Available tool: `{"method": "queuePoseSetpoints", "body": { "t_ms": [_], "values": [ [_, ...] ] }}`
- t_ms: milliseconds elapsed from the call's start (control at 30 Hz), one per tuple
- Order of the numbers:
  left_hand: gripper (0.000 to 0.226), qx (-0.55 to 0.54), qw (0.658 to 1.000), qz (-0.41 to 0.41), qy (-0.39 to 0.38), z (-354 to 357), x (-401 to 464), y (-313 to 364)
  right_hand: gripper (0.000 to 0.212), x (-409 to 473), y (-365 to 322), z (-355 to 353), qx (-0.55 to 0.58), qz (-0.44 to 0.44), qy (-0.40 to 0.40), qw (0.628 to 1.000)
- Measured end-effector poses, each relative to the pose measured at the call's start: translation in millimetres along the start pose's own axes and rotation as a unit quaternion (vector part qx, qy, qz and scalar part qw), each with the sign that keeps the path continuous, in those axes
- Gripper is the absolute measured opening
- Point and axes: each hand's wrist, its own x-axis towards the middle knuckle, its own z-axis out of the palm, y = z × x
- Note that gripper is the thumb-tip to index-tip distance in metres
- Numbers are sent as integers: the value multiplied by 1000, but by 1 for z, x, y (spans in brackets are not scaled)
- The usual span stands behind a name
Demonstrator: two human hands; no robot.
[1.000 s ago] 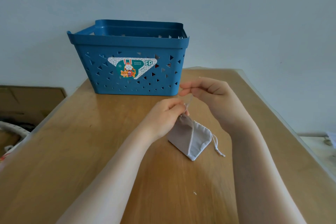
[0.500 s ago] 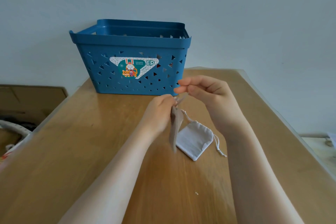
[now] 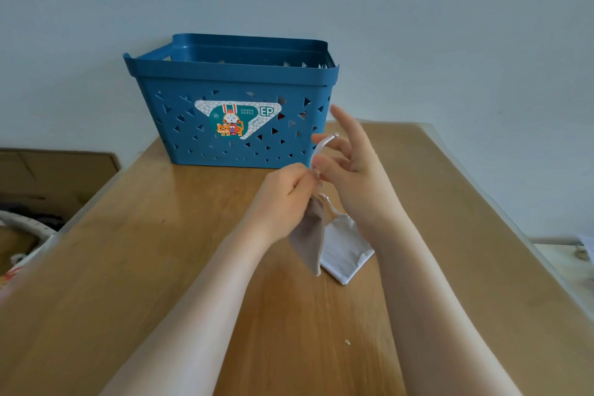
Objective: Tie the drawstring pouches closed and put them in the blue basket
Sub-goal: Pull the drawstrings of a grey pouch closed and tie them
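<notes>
A grey-beige drawstring pouch point(image 3: 308, 239) hangs above the table from my left hand point(image 3: 284, 199), which pinches its gathered neck. My right hand point(image 3: 350, 167) is just right of it, with the white drawstring point(image 3: 323, 146) looped over its fingers and pinched by the thumb; the index finger points up. Under both hands a white pouch point(image 3: 345, 249) lies flat on the wooden table point(image 3: 160, 267), partly hidden by the hanging pouch and my right wrist. The blue basket point(image 3: 231, 71) stands at the table's far end, just beyond my hands.
The basket's front wall carries a cartoon sticker point(image 3: 236, 119). Behind the table is a pale wall. A cardboard box point(image 3: 54, 180) sits left of the table, lower down. A white surface point(image 3: 565, 260) shows at the far right.
The grey-beige pouch has been lifted off the white one and now hangs from my left hand. My right hand rose and spread its fingers, drawing the string up into a loop.
</notes>
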Motion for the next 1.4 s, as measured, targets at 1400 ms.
{"method": "queuePoseSetpoints", "body": {
  "t_ms": [1400],
  "values": [
    [18, -65, 997, -36, 18, -10, 0, 10, 17, -1, -5, -10, -237, -60, 48, 969]
  ]
}}
